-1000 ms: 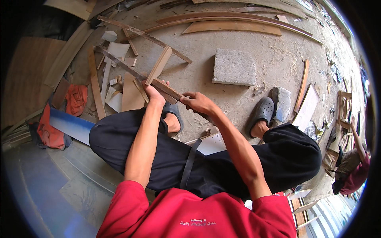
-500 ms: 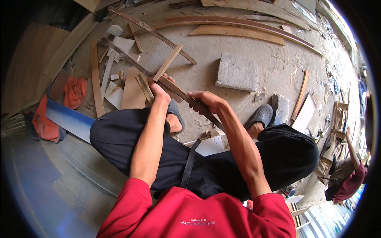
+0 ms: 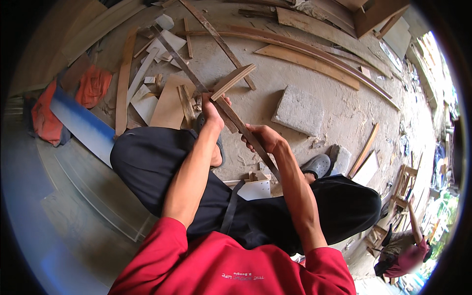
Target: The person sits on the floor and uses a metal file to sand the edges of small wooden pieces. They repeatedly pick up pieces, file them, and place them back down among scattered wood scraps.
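Note:
A long, narrow dark wooden strip [image 3: 179, 61] runs slantwise between my hands, its near end by my right forearm. My left hand [image 3: 212, 109] is closed round it where a short, pale-edged wooden crosspiece [image 3: 235, 81] meets it. Farther down, my right hand [image 3: 265, 137] grips the same strip, fingers curled under it. A short piece of wood lies along the strip between my hands. The crosspiece reaches across a second long strip [image 3: 216, 37]; I cannot tell whether the two are joined.
A pale rough block [image 3: 299, 110] lies ahead on the right, a smaller block [image 3: 340, 158] by my right shoe. Long boards [image 3: 309, 66] cross the far floor. Offcuts [image 3: 167, 105] and orange cloth [image 3: 93, 86] lie left. A co-worker [image 3: 405, 258] is at far right.
The view has turned, shifting the surroundings. The crosspiece has tilted and now shows more of its broad side. Both hands keep their hold on the strip.

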Available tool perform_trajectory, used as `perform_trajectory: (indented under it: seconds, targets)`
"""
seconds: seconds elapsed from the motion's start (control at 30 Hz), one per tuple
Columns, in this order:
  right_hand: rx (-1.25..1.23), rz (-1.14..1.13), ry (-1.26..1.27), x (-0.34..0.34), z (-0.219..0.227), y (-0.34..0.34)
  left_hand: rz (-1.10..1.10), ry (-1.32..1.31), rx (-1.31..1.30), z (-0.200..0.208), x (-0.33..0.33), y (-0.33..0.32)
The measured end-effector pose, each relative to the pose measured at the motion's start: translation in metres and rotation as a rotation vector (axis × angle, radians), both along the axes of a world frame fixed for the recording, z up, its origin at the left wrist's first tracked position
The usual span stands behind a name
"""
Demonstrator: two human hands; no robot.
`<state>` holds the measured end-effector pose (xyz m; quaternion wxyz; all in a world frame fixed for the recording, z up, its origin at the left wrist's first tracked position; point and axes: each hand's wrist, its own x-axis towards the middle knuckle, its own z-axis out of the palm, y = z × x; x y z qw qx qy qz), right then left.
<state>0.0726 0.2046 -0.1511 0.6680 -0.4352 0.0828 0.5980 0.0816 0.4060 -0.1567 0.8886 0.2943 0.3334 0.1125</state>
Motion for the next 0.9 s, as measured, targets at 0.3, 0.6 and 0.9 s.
perform_trajectory:
  seconds: [0.3,0.6,0.9]
  targets:
    - [0.055,0.015,0.003,0.004,0.005,0.001,0.012,-0.014,0.01,0.008,0.001,-0.002]
    - [0.048,0.02,0.087,0.0,0.015,0.005,-0.033,-0.006,0.086,-0.005,0.002,0.002]
    - [0.013,-0.013,0.08,-0.005,0.009,0.003,-0.063,0.033,-0.004,-0.009,-0.003,0.003]
